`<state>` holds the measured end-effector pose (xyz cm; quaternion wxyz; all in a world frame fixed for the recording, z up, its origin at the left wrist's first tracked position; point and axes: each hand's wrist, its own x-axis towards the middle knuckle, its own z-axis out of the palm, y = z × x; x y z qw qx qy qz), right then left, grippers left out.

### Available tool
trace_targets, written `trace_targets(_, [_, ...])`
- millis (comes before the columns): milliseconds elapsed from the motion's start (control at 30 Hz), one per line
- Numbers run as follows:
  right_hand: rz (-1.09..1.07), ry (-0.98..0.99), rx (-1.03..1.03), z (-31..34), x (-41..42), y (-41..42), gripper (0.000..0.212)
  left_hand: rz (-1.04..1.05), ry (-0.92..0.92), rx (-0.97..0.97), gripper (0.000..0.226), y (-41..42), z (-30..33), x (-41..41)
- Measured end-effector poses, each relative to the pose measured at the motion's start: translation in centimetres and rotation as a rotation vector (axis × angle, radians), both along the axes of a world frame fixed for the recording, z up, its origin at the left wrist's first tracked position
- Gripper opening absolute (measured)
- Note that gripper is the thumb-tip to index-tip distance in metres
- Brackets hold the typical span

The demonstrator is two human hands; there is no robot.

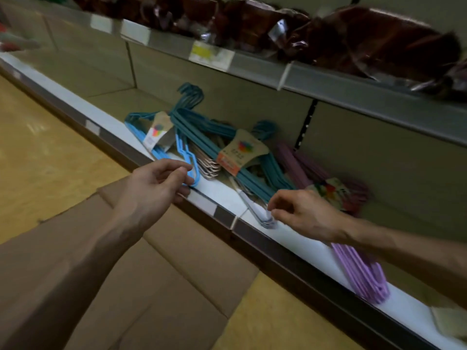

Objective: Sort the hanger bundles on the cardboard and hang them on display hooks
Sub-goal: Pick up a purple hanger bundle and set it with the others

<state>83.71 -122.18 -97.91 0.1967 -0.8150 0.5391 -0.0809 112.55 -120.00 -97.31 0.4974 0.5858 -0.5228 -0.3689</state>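
Here, in the head view, both bare hands reach over the lower shelf [222, 195] that runs from upper left to lower right. The left hand [154, 185], at centre left, curls its fingers round the hook end of a light blue hanger bundle [185, 157]. The right hand [305, 213], right of centre, pinches the tip of a pale hanger bundle [255, 208] near the shelf's front edge. Between them lies a teal hanger bundle [202, 130] with a paper label. Purple hanger bundles [364, 274] lie at the right. Flat cardboard [177, 261] fills the lower left, on the floor. Dark packaged goods [379, 39] sit on the upper shelf [328, 82].
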Motion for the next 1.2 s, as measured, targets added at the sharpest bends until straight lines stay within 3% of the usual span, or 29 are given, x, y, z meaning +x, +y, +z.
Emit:
trace_targets(133, [-0.197, 0.080, -0.018, 0.2, -5.4, -0.3, 0.025, -0.086, 0.004, -0.007, 0.018, -1.3, -1.3, -3.0])
trace_targets(333, [-0.494, 0.046, 0.123, -1.8, -11.2, -0.5, 0.116, -0.167, 0.009, 0.029, 0.018, -2.5, -2.4, -7.8])
trace_targets(433, [-0.566, 0.003, 0.359, -2.7, -11.2, 0.1, 0.131, -0.195, 0.002, 0.061, 0.017, -3.2, -2.8, -10.0])
trace_targets(533, [-0.627, -0.009, 0.409, -4.4, -10.9, 0.1, 0.150, -0.234, 0.021, 0.078, 0.018, -3.8, -3.3, -11.8])
trace_targets(700, [-0.778, -0.020, 0.360, -5.2, -10.2, 0.5, 0.134, -0.310, -0.013, 0.109, 0.019, -3.6, -4.2, -13.1])
trace_targets(900, [-0.757, -0.052, 0.224, -3.5, -10.4, 1.2, 0.117, -0.316, 0.006, 0.157, 0.020, -3.1, -3.9, -12.0])
trace_targets(1033, [-0.700, -0.151, 0.114, -1.7, -10.2, 2.4, 0.081, -0.315, 0.028, 0.165, 0.018, -2.7, -3.4, -10.7])
trace_targets(1133, [-0.728, -0.190, 0.160, -1.2, -9.7, 3.2, 0.036, -0.296, 0.051, 0.176, 0.017, -2.4, -3.0, -9.6])
trace_targets(1200, [-0.737, -0.168, 0.170, -0.8, -9.2, 3.6, 0.026, -0.277, 0.076, 0.186, 0.016, -2.2, -2.7, -8.7])
